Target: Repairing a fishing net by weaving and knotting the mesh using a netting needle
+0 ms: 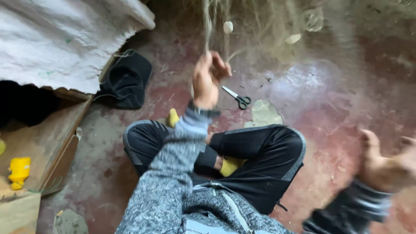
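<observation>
Above crossed legs, left hand [208, 78] clenched on a strand of fibre [207, 26], scissors [237, 98] near on the floor [329, 95]; right hand [383, 162] blurred, seemingly open.

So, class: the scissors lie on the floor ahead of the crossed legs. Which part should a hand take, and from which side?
Take the scissors by the dark loop handles, which point right and toward the person; the pale blades point up-left. They lie flat and closed on the bare floor, so coming from the right looks safest. The left hand is shut on fibres; the blurred right hand seems empty.
</observation>
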